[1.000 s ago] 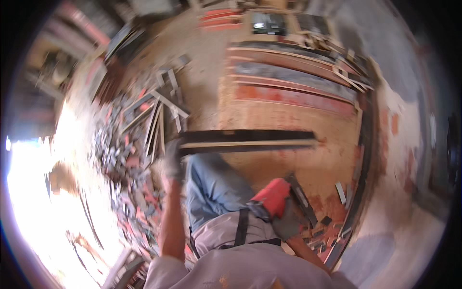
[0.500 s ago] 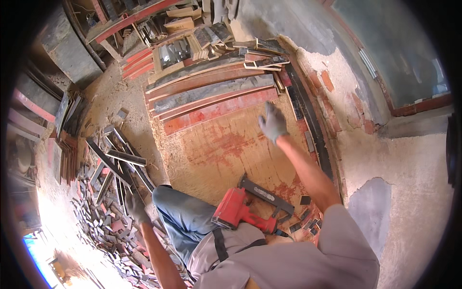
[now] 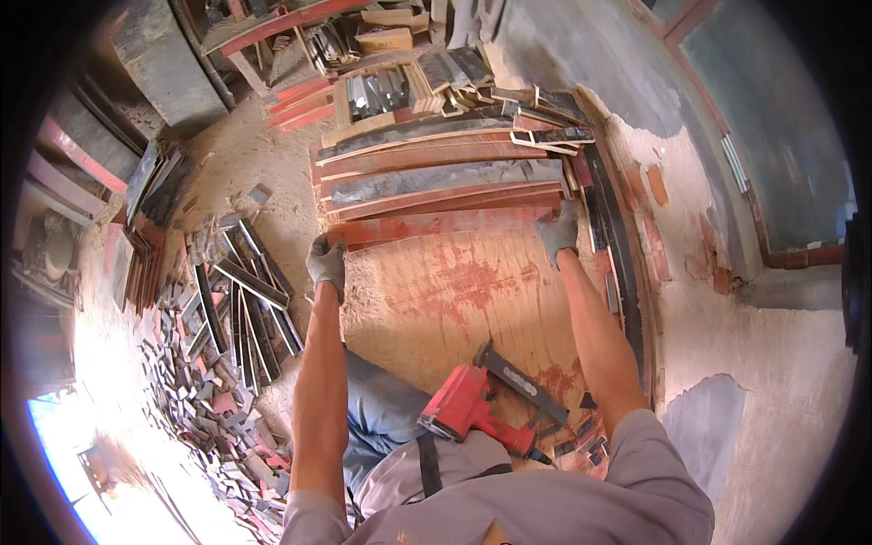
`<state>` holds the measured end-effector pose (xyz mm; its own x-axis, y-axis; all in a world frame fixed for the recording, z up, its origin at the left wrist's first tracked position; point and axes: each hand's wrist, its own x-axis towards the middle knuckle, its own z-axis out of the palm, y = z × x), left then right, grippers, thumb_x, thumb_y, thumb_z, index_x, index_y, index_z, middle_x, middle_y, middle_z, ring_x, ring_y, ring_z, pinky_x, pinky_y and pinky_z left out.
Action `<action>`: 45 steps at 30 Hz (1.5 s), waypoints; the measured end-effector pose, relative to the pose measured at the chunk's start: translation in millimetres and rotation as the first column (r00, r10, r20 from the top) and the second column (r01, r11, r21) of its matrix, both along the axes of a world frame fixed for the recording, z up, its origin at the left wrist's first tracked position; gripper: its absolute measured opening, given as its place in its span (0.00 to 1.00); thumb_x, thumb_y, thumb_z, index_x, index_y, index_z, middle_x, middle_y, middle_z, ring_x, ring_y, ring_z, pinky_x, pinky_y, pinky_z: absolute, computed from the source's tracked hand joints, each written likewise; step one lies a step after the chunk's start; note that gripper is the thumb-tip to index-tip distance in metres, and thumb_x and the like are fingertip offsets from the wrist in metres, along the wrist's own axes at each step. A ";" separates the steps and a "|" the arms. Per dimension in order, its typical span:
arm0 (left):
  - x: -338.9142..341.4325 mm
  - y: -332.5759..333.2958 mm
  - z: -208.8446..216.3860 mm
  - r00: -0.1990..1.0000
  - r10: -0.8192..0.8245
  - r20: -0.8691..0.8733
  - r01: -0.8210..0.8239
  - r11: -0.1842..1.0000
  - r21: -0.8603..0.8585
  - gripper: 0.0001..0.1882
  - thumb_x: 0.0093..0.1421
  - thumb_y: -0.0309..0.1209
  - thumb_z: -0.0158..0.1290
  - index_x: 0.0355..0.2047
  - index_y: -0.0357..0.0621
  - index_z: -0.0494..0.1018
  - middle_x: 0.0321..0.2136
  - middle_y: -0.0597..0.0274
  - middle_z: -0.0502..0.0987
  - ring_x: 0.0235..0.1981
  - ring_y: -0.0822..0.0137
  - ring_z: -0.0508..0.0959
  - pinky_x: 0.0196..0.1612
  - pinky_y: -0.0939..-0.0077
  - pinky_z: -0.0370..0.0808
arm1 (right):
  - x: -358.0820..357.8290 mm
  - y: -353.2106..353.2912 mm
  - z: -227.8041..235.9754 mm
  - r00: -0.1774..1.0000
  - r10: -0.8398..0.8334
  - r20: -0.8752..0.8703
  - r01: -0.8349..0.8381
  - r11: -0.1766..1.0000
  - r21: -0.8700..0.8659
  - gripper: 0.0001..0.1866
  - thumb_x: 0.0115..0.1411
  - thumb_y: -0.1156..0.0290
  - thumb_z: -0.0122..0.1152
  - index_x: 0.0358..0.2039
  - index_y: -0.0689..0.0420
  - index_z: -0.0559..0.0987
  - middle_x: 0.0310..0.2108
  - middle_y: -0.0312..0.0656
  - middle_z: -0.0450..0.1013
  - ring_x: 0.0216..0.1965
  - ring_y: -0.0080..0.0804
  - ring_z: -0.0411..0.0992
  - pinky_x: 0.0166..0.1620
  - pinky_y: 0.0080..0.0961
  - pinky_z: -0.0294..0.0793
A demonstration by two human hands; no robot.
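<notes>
A long red-faced board [image 3: 445, 223] lies across the work surface in front of me, the nearest of several boards set side by side. My left hand [image 3: 325, 262], in a grey glove, is closed on its left end. At its right end my right hand [image 3: 558, 234], also gloved, grips the board, with the fingertips partly hidden. Behind it lies a grey-black board [image 3: 445, 182] with a pale edge. A red nail gun [image 3: 454, 401] with a black magazine rests by my lap, apart from both hands.
The wooden work surface [image 3: 427, 309] has red stains. Dark strips [image 3: 254, 300] lie criss-crossed on the floor at left, above a heap of small offcuts [image 3: 209, 418]. Stacked boards [image 3: 150, 245] lean farther left. A worn plaster wall [image 3: 699, 336] with a window runs along the right.
My left hand has left the dark strips and come up to the near red board's left end. My right hand has moved onto its right end. The head view has shifted.
</notes>
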<state>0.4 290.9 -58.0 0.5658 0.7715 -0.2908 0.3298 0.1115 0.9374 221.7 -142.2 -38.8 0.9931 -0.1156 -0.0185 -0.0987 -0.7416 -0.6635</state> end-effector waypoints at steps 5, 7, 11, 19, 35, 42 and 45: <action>-2.6 -1.5 -12.2 0.992 -0.119 0.038 0.120 0.992 -0.026 0.16 0.57 0.20 0.62 0.47 0.37 0.76 0.38 0.63 0.81 0.36 0.73 0.78 0.43 0.77 0.75 | 12.5 -35.0 -28.0 0.982 0.165 0.095 -0.160 0.986 -0.056 0.39 0.46 0.69 0.74 0.60 0.61 0.70 0.48 0.46 0.76 0.49 0.37 0.75 0.52 0.35 0.74; 0.6 -0.1 -7.9 0.990 -0.138 0.001 0.138 0.984 -0.112 0.18 0.56 0.20 0.63 0.47 0.39 0.75 0.37 0.63 0.81 0.33 0.72 0.77 0.36 0.78 0.75 | 14.2 -36.3 -33.9 0.961 0.161 0.227 -0.118 0.975 -0.190 0.41 0.45 0.70 0.74 0.62 0.61 0.69 0.46 0.44 0.77 0.45 0.36 0.76 0.50 0.32 0.76; -16.0 14.3 -1.0 0.983 -0.166 -0.081 0.149 0.973 -0.177 0.24 0.53 0.18 0.63 0.52 0.39 0.74 0.36 0.62 0.80 0.34 0.69 0.79 0.33 0.73 0.77 | 4.7 -22.0 -11.5 0.985 0.156 -0.073 -0.160 0.986 -0.054 0.37 0.46 0.72 0.73 0.59 0.61 0.72 0.47 0.47 0.78 0.43 0.35 0.78 0.49 0.28 0.77; -87.0 -33.7 23.1 0.931 -0.268 -0.248 0.345 0.865 0.364 0.15 0.43 0.20 0.67 0.33 0.46 0.83 0.36 0.62 0.81 0.41 0.62 0.79 0.50 0.70 0.75 | -44.7 -60.6 34.1 0.800 0.513 -0.312 -0.558 0.827 -0.069 0.14 0.50 0.73 0.66 0.39 0.56 0.83 0.40 0.45 0.79 0.45 0.45 0.76 0.51 0.35 0.75; -138.0 -57.4 5.1 0.984 -0.175 -0.033 0.176 0.931 0.319 0.19 0.50 0.19 0.65 0.44 0.39 0.80 0.43 0.61 0.81 0.44 0.67 0.80 0.50 0.73 0.76 | -15.3 73.6 34.0 0.511 0.827 -0.233 -0.760 0.309 -0.571 0.35 0.47 0.64 0.74 0.57 0.51 0.72 0.55 0.48 0.66 0.57 0.49 0.64 0.56 0.47 0.67; -131.8 -61.9 15.0 0.995 -0.097 -0.033 0.101 0.983 0.155 0.25 0.56 0.18 0.63 0.55 0.38 0.74 0.41 0.63 0.80 0.38 0.74 0.78 0.43 0.81 0.76 | -11.3 65.1 48.4 0.555 0.793 -0.250 -0.774 0.383 -0.504 0.38 0.43 0.63 0.76 0.57 0.48 0.72 0.55 0.44 0.67 0.59 0.46 0.65 0.56 0.46 0.70; -133.3 -58.8 8.8 0.996 -0.089 -0.016 0.091 0.982 0.165 0.24 0.58 0.19 0.62 0.56 0.36 0.73 0.43 0.61 0.80 0.40 0.73 0.78 0.46 0.80 0.76 | -14.2 70.0 49.5 0.539 0.809 -0.232 -0.754 0.342 -0.560 0.40 0.44 0.61 0.77 0.58 0.48 0.71 0.56 0.44 0.66 0.59 0.46 0.64 0.57 0.43 0.70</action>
<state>-133.0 232.1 -49.2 0.6332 0.7554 -0.1685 0.3391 -0.0751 0.9378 207.4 -72.2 10.7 0.6297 0.7555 -0.1808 0.7545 -0.6502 -0.0891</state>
